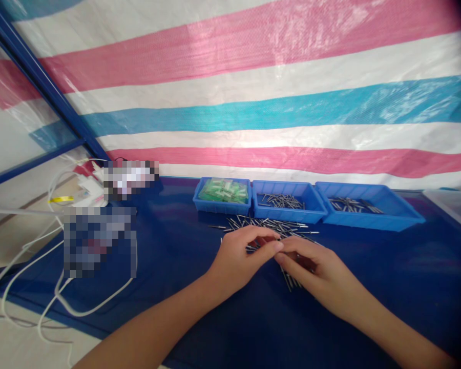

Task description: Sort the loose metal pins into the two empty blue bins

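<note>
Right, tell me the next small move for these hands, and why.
I'd ease the right hand slightly away from the left hand: their fingertips appear to meet over the loose metal pins, hiding anything between them, so a small gap would probably make single pins easier to see.

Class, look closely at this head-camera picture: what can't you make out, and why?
All in the head view:
- Whether the left hand and right hand grip anything: hidden by their own fingers.
- Part of the pile of metal pins: behind the hands.
- The upper item and lower item at left: blurred into blocks.
- What the green packets contain: too small.
- The pale thing at far right: cut off by the edge.
</note>
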`<state>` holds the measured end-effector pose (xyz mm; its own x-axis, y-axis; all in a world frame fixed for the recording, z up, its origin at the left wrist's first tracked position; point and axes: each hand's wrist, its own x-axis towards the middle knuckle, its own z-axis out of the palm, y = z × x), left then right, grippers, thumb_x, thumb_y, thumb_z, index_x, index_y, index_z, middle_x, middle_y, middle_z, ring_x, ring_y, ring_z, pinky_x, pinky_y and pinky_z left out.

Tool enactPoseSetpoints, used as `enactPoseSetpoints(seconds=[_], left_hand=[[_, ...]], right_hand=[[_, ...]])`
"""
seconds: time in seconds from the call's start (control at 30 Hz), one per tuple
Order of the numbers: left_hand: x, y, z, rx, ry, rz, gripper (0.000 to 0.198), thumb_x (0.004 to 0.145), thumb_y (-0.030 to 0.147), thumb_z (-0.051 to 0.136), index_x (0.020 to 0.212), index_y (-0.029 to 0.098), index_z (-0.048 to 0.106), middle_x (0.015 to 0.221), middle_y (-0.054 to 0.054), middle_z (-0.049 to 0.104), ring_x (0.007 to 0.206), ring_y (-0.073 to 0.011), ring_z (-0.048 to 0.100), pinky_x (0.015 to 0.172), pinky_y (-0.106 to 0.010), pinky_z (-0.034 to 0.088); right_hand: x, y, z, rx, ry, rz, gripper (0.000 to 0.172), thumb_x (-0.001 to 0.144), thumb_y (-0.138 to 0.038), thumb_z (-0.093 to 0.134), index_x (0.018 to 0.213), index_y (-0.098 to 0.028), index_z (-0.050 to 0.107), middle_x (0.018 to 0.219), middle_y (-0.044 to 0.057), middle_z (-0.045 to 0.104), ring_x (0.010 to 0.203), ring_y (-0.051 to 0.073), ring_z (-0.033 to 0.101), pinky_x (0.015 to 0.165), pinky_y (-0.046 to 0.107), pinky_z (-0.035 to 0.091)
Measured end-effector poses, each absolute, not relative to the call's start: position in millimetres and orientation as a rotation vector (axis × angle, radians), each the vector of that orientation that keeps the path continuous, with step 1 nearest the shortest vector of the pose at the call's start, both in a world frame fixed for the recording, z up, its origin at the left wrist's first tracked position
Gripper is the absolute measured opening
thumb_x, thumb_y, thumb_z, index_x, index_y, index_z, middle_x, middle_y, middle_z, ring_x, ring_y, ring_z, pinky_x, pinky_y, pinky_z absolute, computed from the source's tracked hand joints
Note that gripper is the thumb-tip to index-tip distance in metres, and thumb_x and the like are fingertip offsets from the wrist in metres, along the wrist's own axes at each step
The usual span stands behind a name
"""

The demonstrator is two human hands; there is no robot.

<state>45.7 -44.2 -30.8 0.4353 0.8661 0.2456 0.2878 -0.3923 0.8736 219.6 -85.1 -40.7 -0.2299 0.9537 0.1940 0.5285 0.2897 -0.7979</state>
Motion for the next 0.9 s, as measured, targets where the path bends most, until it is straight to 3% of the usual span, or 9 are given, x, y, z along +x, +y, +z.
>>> enactPoseSetpoints(seconds=[0.33,0.53,0.7,0.9], left_hand=[[45.3,-44.3,-27.0,1.961,0.861,1.081,0.012,0.086,0.023,0.06,0.089,0.016,0.069,0.089,-0.004,0.069,0.08,-0.0125,0.062,0.074,-0.022,0.049],[43.6,-40.1,-31.8,1.982,0.873,1.07,0.011,0.086,0.024,0.061,0.089,0.015,0.066,0.089,-0.004,0.066,0.077,-0.0111,0.06,0.07,-0.02,0.048],[44.4,-40.3,-31.8,2.079,0.838,0.887,0.018,0.09,0.028,0.055,0.087,0.014,0.066,0.087,-0.005,0.064,0.081,-0.0129,0.06,0.073,-0.021,0.047],[42.0,-40.4,-36.6,2.246,0.931,0.767,0.028,0.093,0.034,0.05,0.109,0.016,0.064,0.103,-0.007,0.065,0.094,-0.0165,0.059,0.088,-0.028,0.045]], right_hand=[[223.8,-83.6,-44.3,-1.312,-1.626,0.941,0.02,0.086,-0.039,0.058,0.083,-0.022,0.066,0.074,0.002,0.062,0.071,0.018,0.061,0.061,0.028,0.05],[230.7,-84.4,-46.6,-1.295,-1.47,0.836,0.015,0.082,-0.035,0.065,0.089,-0.022,0.061,0.082,0.002,0.061,0.066,0.014,0.057,0.054,0.024,0.047],[233.0,-87.5,-43.0,-1.27,-1.633,0.643,0.008,0.085,-0.031,0.061,0.086,-0.023,0.061,0.084,0.002,0.059,0.073,0.015,0.057,0.06,0.026,0.046],[257.9,-75.7,-34.1,-1.45,-1.523,0.364,0.016,0.085,-0.039,0.059,0.083,-0.023,0.063,0.084,0.004,0.064,0.074,0.018,0.059,0.066,0.03,0.046]])
